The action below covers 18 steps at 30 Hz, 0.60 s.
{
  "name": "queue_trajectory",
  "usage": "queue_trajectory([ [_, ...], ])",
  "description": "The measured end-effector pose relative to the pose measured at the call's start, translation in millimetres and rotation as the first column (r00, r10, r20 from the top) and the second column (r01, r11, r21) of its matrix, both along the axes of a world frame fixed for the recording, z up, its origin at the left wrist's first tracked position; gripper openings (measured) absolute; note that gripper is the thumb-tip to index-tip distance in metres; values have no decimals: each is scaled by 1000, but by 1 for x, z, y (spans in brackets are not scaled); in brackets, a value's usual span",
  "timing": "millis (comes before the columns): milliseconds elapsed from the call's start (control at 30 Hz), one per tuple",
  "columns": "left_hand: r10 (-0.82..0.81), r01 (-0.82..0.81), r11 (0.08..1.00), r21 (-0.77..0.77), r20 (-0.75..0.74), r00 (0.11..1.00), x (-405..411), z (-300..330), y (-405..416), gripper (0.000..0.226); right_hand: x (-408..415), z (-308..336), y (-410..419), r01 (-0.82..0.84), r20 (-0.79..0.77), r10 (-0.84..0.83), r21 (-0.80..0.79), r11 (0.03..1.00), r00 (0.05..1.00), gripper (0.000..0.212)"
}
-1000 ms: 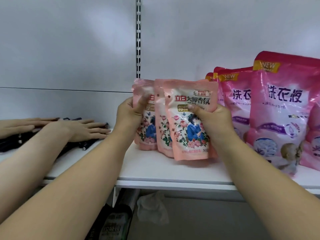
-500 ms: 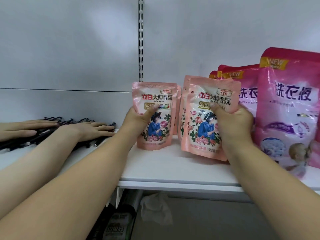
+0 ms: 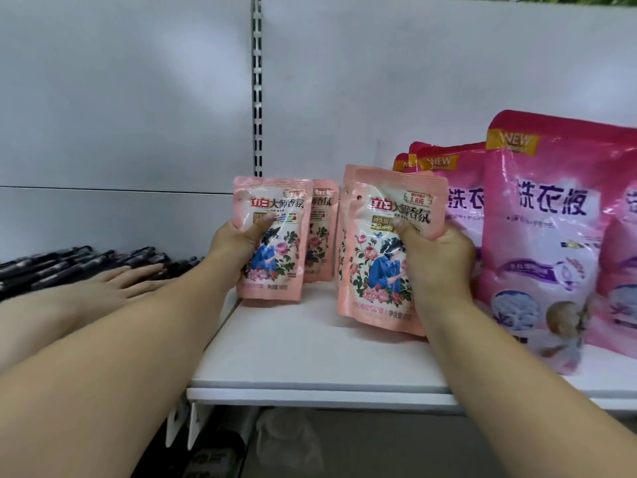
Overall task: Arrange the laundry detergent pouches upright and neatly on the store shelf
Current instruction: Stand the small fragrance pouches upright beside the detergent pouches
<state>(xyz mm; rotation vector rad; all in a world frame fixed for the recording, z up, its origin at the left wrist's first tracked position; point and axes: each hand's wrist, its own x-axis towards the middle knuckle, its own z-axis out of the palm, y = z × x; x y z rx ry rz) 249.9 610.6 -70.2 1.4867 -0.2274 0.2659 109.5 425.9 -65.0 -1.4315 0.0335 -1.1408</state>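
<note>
A white store shelf [image 3: 310, 360] fills the middle of the frame. The left hand [image 3: 238, 241] grips a small peach pouch [image 3: 275, 215] at centre, thumb across its front, fingers hidden behind. The right hand [image 3: 437, 257] grips a second peach pouch [image 3: 379, 257] right of centre, with another one pressed close behind it, only its edge showing. Between the two held pouches a fourth peach pouch [image 3: 322, 229] stands further back, half covered.

All the peach pouches stand with their long axis vertical and printed fronts facing the camera; the right one tilts slightly, its bottom nearest the viewer.

Tall pink detergent bags [image 3: 551, 236] at the right are cut off by the frame edge. At lower left, another person's hand [image 3: 120, 288] lies flat on blurred dark pens [image 3: 51, 267].

Compared with half a second ago, the two held pouches sit a little further apart, exposing the one behind.
</note>
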Motion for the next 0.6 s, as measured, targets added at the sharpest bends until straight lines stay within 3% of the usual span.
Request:
queue_trajectory([
  [100, -37, 37, 999, 5, -13, 999, 0, 1, -3, 40, 1, 0, -1, -2, -13, 2, -9, 1000, 1000, 17],
  [200, -125, 125, 987, -102, 3, 992, -6, 3, -5, 40, 2, 0, -3, 3, -20, -3, -5, 1000, 1000, 17],
  [267, -229, 232, 959, -165, 36, 973, -10, 7, -3, 57, 1, 1, -4, 3, -16, -3, -4, 1000, 1000, 18],
  [333, -296, 301, 919, -254, 60, 953, -7, 12, 4, 93, 1, 1, -5, -1, -6, 1, 7, 1000, 1000, 19],
  [400, -313, 310, 883, -353, 51, 948, 3, 13, 13, 121, 1, 1, -6, -22, 10, 22, 27, 999, 1000, 16],
  [433, -306, 299, 873, -386, 44, 951, 6, 12, 18, 125, 1, 1, -6, -27, 13, 26, 32, 999, 1000, 15],
  [533, -265, 253, 897, -363, 16, 964, 11, 6, 23, 114, 1, 0, -6, -21, 0, 21, 8, 1000, 1000, 18],
  [600, -229, 210, 924, -319, -21, 973, 12, 0, 21, 95, 1, 1, -6, -25, 3, 25, 1, 1000, 1000, 21],
])
